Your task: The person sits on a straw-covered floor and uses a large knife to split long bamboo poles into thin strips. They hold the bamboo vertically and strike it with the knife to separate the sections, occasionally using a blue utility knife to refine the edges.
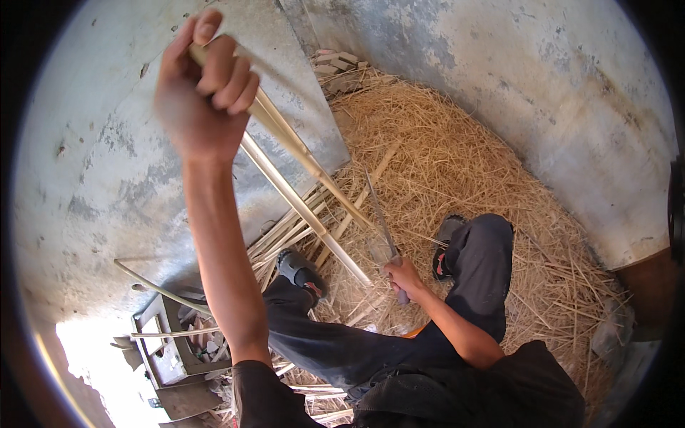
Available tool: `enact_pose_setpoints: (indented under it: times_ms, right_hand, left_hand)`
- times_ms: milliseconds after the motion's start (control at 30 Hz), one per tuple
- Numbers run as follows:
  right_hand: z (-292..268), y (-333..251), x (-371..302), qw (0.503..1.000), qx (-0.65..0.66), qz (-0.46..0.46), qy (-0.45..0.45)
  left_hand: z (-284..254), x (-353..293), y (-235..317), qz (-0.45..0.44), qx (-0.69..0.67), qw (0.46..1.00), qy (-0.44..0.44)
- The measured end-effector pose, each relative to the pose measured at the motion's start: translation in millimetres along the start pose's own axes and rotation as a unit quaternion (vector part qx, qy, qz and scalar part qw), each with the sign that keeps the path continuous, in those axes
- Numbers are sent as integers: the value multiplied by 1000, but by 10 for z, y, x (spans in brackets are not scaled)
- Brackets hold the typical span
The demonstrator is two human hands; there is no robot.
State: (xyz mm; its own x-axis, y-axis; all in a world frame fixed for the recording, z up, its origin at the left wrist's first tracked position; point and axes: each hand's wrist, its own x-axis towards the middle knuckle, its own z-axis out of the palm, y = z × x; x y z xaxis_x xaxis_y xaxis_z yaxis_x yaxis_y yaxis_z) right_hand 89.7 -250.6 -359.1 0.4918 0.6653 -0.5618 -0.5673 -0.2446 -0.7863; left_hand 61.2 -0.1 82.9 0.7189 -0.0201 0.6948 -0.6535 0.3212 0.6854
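High at the upper left, my left hand (210, 89) is closed around the upper end of a split bamboo strip (310, 160), which slants down toward the knife. A second, paler bamboo strip (303, 210) runs beside it, its lower end close to the ground; its upper part passes behind my left hand and wrist, so I cannot tell whether that hand grips it too. Low in front of me, my right hand (404, 278) grips the handle of a long-bladed knife (382, 217). The blade points up and away, near the first strip's lower end; whether they touch is unclear.
A heap of straw-like bamboo shavings (442, 150) covers the floor. More strips (278, 242) lie by my left shoe (301, 273). Bricks (335, 63) sit in the far corner. Peeling walls (528, 85) close in both sides. A metal frame (168, 349) stands lower left.
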Motion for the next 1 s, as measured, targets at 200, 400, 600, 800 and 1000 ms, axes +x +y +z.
enact_pose_setpoints:
  times_ms: [200,400,600,800,1000]
  right_hand:
    - [-63,-13,-160,993,3,-105,48]
    - [-150,261,-188,993,17,-105,51]
    - [-48,466,-212,998,-20,-45,33]
    - [150,492,-263,998,-48,-27,-24]
    - [436,346,-412,998,-6,-14,-59]
  left_hand:
    - [246,-507,305,27,25,999,13]
    - [995,-1625,466,136,5,990,34]
    - [1719,-2326,373,275,-40,959,53]
    - [1919,-2707,343,351,264,745,503]
    - [2100,-3034,666,68,290,935,191]
